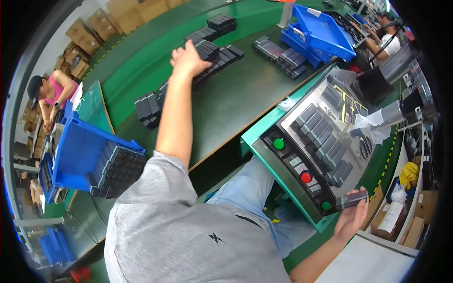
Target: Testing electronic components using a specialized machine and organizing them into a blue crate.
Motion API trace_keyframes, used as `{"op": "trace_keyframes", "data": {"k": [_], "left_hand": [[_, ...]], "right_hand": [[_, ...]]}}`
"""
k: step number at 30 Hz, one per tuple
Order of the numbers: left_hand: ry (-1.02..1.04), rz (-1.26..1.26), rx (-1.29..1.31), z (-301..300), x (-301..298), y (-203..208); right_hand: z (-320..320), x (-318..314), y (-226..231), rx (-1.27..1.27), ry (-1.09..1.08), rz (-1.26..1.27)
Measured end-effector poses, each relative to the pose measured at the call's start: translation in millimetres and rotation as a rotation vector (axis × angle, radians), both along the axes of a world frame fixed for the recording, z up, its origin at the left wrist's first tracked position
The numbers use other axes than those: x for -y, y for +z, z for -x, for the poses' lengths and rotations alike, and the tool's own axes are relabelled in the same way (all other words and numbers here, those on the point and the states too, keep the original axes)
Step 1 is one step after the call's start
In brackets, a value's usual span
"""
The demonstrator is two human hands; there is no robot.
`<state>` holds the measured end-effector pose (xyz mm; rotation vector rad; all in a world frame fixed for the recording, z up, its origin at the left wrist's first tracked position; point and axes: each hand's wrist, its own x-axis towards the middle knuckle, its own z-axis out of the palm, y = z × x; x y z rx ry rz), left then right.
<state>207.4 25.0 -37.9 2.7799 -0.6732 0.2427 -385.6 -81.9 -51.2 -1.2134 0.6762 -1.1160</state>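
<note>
My left hand [187,61] reaches out over the dark green table, its fingers and thumb apart, at a stack of dark rectangular blocks [206,48]. Whether its fingertips touch the blocks I cannot tell. In my right hand [351,218], at the near right corner of a machine, is a single dark rectangular block [351,200], gripped at its outer end. Several similar blocks [321,139] lie in a row on the machine's metal plate [348,158]. Along the machine's front, a black control panel [295,165] carries a green button [279,143] and a red button [306,177].
More dark blocks [148,109] sit at the table's left, others [282,56] at its far right beside stacked blue trays [323,33]. A tilted blue bin [82,151] holds dark blocks at left. Scissors [365,147] rest on the machine. Two people work farther off.
</note>
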Motion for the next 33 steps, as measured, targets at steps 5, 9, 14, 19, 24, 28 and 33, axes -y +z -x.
{"op": "trace_keyframes", "data": {"k": [5,9,14,19,24,28,33], "left_hand": [[-0.250,0.169,0.010,-11,-34,8],[-0.316,0.692,-0.377,20,-41,31],[-0.691,1.200,-1.302,92,-3,39],[-0.790,0.963,-1.530,162,40,36],[-1.090,0.659,-1.241,220,95,51],[-1.239,0.594,-1.097,254,157,58],[-1.259,0.501,-1.120,287,225,32]], "right_hand": [[-19,34,11,0.082,-0.129,-0.012],[-52,75,27,-0.024,-0.018,0.001],[-71,135,10,-0.232,-0.101,0.038],[-98,154,2,-0.629,-0.194,0.320],[-97,158,13,-0.608,-0.192,0.301],[-84,130,29,-0.512,-0.417,0.415],[-33,77,15,-0.256,-0.349,0.184]]}}
